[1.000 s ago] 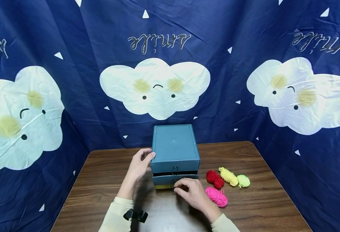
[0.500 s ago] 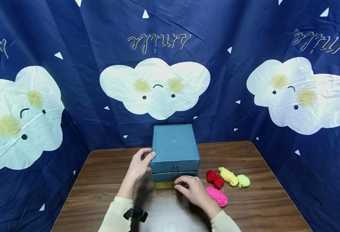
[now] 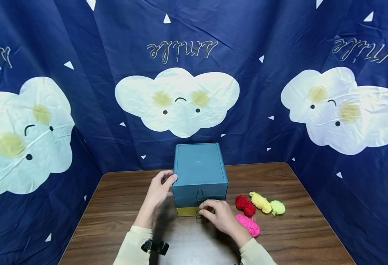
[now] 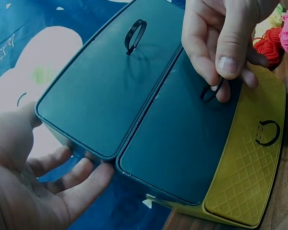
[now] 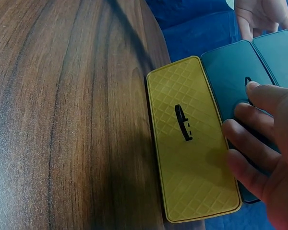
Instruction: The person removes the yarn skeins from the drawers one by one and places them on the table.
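Observation:
A small drawer cabinet (image 3: pixel 198 163) stands at the back of the table, with two blue-green drawers above a yellow drawer (image 3: pixel 186 211). Its middle drawer (image 4: pixel 175 139) looks flush with the top drawer (image 4: pixel 108 86). My right hand (image 3: pixel 217 215) pinches the black ring handle (image 4: pixel 212 92) of that middle drawer between thumb and fingertip, the other fingers loosely bent. On the cabinet's left side my left hand (image 3: pixel 159 187) rests with fairly straight fingers, its thumb near the upper front corner. The top drawer's ring handle (image 4: pixel 135 36) and the yellow drawer's ring handle (image 5: pixel 183 122) hang free.
Right of the cabinet lie red yarn (image 3: pixel 245 205), yellow yarn (image 3: pixel 260 202), light green yarn (image 3: pixel 277 207) and pink yarn (image 3: pixel 248 225). The wooden table (image 3: pixel 121 221) is backed by a blue cloth (image 3: pixel 256 22) with white clouds.
The middle drawer has slid back into the cabinet; the dark gap above its front has closed. My right hand has moved slightly forward with its handle. My left hand has stayed put.

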A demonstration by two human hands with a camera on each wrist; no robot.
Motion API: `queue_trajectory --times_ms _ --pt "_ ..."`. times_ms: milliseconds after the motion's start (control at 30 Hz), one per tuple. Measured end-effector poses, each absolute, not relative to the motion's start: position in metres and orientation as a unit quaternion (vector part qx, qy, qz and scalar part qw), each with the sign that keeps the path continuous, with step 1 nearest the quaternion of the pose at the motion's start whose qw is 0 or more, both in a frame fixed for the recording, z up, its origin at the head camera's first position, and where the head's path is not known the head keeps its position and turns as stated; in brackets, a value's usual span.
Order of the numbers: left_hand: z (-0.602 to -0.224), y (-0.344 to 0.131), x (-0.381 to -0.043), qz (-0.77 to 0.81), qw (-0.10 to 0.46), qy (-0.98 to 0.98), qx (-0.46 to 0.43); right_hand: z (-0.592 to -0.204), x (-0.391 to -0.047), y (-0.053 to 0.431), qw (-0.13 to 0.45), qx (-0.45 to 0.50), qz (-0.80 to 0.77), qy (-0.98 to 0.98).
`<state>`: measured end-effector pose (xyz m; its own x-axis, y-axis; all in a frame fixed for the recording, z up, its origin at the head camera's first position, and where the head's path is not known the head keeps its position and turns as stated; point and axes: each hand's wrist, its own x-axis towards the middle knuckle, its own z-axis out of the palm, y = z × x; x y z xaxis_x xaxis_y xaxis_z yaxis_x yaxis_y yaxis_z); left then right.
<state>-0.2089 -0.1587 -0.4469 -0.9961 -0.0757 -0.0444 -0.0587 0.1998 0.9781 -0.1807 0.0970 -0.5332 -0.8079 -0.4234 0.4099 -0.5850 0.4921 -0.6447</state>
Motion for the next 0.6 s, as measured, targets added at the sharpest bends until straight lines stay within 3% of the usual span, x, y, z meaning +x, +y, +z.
queue_trajectory --times_ms 400,600 --pt "-0.4497 -0.1592 -0.2105 -0.635 0.006 -0.772 0.044 -0.5385 -0.1772 0.0982 0.100 0.296 0.417 -0.853" --pt "-0.4507 -0.1588 -0.2113 -0.637 0.007 -0.769 0.045 -0.5424 -0.1758 0.1001 0.140 0.312 0.414 -0.843"
